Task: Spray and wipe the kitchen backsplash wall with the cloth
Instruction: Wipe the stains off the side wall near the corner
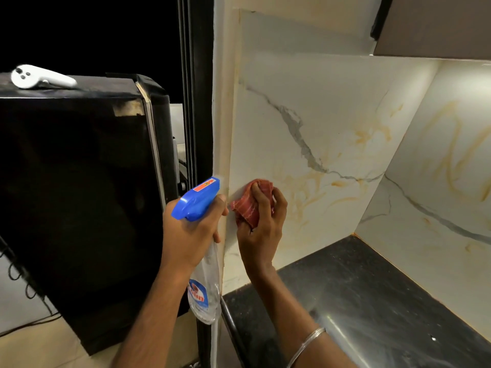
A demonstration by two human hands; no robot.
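Cloth (245, 208) is held bunched by right hand (261, 229) against the left edge of the wall (305, 123); spray bottle (196, 199) is gripped by left hand (190, 232). Wiping is judged just begun, with most of the wall left.

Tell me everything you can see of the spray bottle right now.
The spray bottle has a clear plastic body and a blue trigger head with a red-orange sticker on top. A blue-and-white label sits low on the body. The left hand grips its neck and holds it roughly upright in the air, nozzle toward the backsplash wall. Nothing else visibly touches it. The liquid level cannot be told.
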